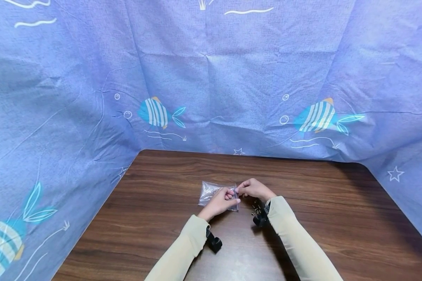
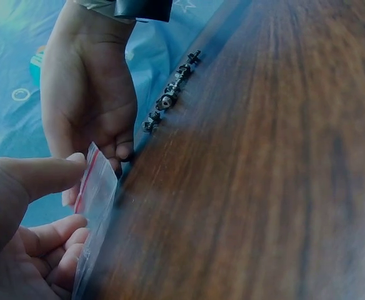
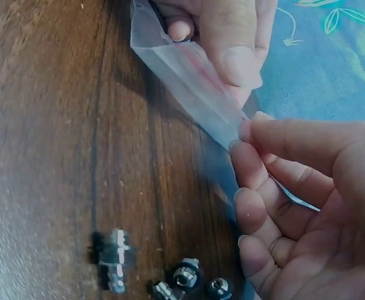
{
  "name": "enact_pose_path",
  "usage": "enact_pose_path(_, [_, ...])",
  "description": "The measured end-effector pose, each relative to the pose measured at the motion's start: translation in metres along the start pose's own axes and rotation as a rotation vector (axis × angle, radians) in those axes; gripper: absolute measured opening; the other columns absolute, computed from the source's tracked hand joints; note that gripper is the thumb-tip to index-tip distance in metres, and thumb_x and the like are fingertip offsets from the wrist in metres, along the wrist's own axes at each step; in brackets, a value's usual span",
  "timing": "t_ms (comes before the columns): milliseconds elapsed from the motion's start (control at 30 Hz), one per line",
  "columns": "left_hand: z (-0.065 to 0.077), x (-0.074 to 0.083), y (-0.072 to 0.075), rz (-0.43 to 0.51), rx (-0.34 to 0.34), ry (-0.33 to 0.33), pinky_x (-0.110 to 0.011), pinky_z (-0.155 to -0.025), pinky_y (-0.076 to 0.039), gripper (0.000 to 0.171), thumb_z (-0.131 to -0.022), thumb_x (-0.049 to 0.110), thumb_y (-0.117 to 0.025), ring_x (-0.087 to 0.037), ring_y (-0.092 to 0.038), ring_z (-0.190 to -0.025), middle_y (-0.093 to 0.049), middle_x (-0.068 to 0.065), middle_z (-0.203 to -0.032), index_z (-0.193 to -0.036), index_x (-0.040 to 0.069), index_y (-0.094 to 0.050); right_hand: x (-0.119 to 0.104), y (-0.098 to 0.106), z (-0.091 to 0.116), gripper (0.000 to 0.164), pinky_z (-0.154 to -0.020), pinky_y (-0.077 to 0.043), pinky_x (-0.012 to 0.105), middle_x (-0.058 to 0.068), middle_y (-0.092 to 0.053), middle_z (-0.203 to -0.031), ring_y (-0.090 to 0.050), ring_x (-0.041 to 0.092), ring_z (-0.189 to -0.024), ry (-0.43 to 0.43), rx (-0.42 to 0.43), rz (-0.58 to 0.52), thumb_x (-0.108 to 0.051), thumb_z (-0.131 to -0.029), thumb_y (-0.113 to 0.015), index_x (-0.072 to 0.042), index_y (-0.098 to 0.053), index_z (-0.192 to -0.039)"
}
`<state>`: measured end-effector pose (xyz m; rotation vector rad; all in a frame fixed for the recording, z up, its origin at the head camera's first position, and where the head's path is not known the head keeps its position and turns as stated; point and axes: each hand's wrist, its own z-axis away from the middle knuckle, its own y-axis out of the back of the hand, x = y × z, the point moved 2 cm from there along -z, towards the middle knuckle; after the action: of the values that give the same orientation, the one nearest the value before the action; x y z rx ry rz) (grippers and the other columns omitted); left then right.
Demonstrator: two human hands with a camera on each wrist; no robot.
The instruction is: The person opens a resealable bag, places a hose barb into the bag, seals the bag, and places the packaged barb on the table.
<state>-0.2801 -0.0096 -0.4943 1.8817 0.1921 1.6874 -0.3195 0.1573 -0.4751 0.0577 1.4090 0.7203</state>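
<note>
A clear zip bag (image 1: 207,192) with a red line along its mouth lies low over the table. My left hand (image 1: 219,202) holds it near the mouth, thumb on one side and curled fingers on the other, as the left wrist view shows. With thumb and forefinger, my right hand (image 1: 256,189) pinches a corner at the mouth end of the bag (image 3: 192,84). Whether the mouth is parted cannot be made out. Several small metal fittings (image 3: 117,259) with dark rings lie on the wood beside my right hand, near its wrist.
The brown wooden table (image 1: 161,234) spreads out around both hands. Blue cloth (image 1: 239,86) printed with fish hangs behind the table and along its sides. A black wrist strap with a camera (image 1: 214,242) sits on the left wrist, another (image 1: 260,219) on the right.
</note>
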Motion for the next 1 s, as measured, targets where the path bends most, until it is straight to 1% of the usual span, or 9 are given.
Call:
enact_pose_path(200, [-0.0008, 0.0008, -0.0014, -0.021, 0.029, 0.011, -0.027, -0.079, -0.048, 0.033, -0.082, 0.026, -0.073, -0.014, -0.054, -0.086, -0.060, -0.008, -0.096, -0.100, 0.001, -0.063, 0.0003, -0.0006, 0.0008, 0.020, -0.063, -0.047, 0.021, -0.003, -0.067, -0.075, -0.056, 0.008, -0.066, 0.005, -0.017, -0.040, -0.004, -0.084, -0.063, 0.011, -0.070, -0.095])
enact_pose_path(333, [0.0005, 0.0008, -0.0007, -0.015, 0.041, -0.019, -0.027, -0.077, -0.048, 0.030, -0.080, 0.027, -0.075, -0.013, -0.053, -0.082, -0.058, -0.006, -0.091, -0.094, 0.002, -0.063, -0.0001, 0.0000, 0.0027, 0.019, -0.062, -0.045, 0.021, -0.006, -0.065, -0.070, -0.054, 0.008, -0.066, 0.024, -0.021, -0.037, -0.002, -0.081, -0.064, 0.011, -0.070, -0.094])
enact_pose_path(367, [0.0017, 0.0017, 0.0001, -0.029, 0.047, -0.048, -0.025, -0.074, -0.047, 0.030, -0.080, 0.028, -0.074, -0.011, -0.053, -0.080, -0.057, -0.004, -0.089, -0.092, 0.003, -0.063, -0.0002, 0.0001, 0.0031, 0.019, -0.063, -0.045, 0.022, -0.006, -0.064, -0.070, -0.054, 0.008, -0.066, 0.027, -0.017, -0.030, -0.002, -0.081, -0.065, 0.011, -0.070, -0.094])
enact_pose_path(467, [0.0031, 0.0027, 0.0012, -0.037, 0.044, -0.068, -0.025, -0.074, -0.048, 0.027, -0.080, 0.028, -0.074, -0.011, -0.053, -0.079, -0.056, -0.003, -0.088, -0.089, 0.004, -0.063, 0.0001, -0.0002, 0.0030, 0.018, -0.063, -0.046, 0.023, -0.005, -0.064, -0.071, -0.054, 0.009, -0.067, 0.021, 0.000, -0.018, -0.003, -0.079, -0.068, 0.009, -0.069, -0.092])
enact_pose_path(567, [0.0021, 0.0022, 0.0005, -0.058, 0.044, -0.049, -0.025, -0.076, -0.048, 0.022, -0.080, 0.024, -0.073, -0.012, -0.054, -0.082, -0.056, -0.003, -0.090, -0.087, 0.005, -0.065, 0.0001, -0.0011, 0.0020, 0.019, -0.063, -0.046, 0.023, -0.001, -0.063, -0.075, -0.053, 0.010, -0.068, 0.008, 0.024, -0.002, -0.005, -0.077, -0.071, 0.008, -0.066, -0.091])
enact_pose_path(600, [0.0010, 0.0015, -0.0001, -0.053, 0.042, -0.027, -0.026, -0.077, -0.048, 0.020, -0.079, 0.022, -0.074, -0.013, -0.055, -0.083, -0.057, -0.004, -0.091, -0.086, 0.005, -0.066, 0.0002, -0.0014, 0.0016, 0.020, -0.063, -0.046, 0.023, 0.001, -0.062, -0.076, -0.053, 0.010, -0.068, 0.001, 0.031, 0.000, -0.005, -0.076, -0.072, 0.007, -0.065, -0.090])
enact_pose_path(700, [-0.0004, 0.0011, -0.0010, -0.072, 0.051, -0.023, -0.023, -0.075, -0.048, 0.016, -0.078, 0.017, -0.074, -0.012, -0.055, -0.082, -0.058, -0.005, -0.091, -0.083, 0.004, -0.067, -0.0006, -0.0014, 0.0020, 0.022, -0.061, -0.044, 0.023, 0.003, -0.059, -0.079, -0.051, 0.011, -0.067, -0.001, 0.038, 0.015, -0.007, -0.076, -0.073, 0.006, -0.062, -0.090])
enact_pose_path(800, [-0.0002, 0.0014, -0.0011, -0.086, 0.058, -0.031, -0.019, -0.070, -0.046, 0.012, -0.078, 0.014, -0.074, -0.008, -0.053, -0.077, -0.060, -0.004, -0.087, -0.081, 0.004, -0.068, -0.0008, -0.0009, 0.0032, 0.021, -0.060, -0.043, 0.023, 0.001, -0.058, -0.075, -0.050, 0.011, -0.066, -0.001, 0.030, 0.030, -0.008, -0.077, -0.074, 0.005, -0.063, -0.089])
enact_pose_path(1000, [-0.0010, 0.0000, -0.0014, -0.071, 0.061, -0.021, -0.017, -0.062, -0.044, 0.006, -0.079, 0.010, -0.070, -0.004, -0.049, -0.066, -0.062, 0.000, -0.074, -0.079, 0.004, -0.068, -0.0009, -0.0008, 0.0049, 0.016, -0.056, -0.041, 0.021, -0.006, -0.059, -0.063, -0.050, 0.009, -0.060, 0.045, -0.023, 0.105, -0.011, -0.082, -0.069, 0.005, -0.071, -0.083])
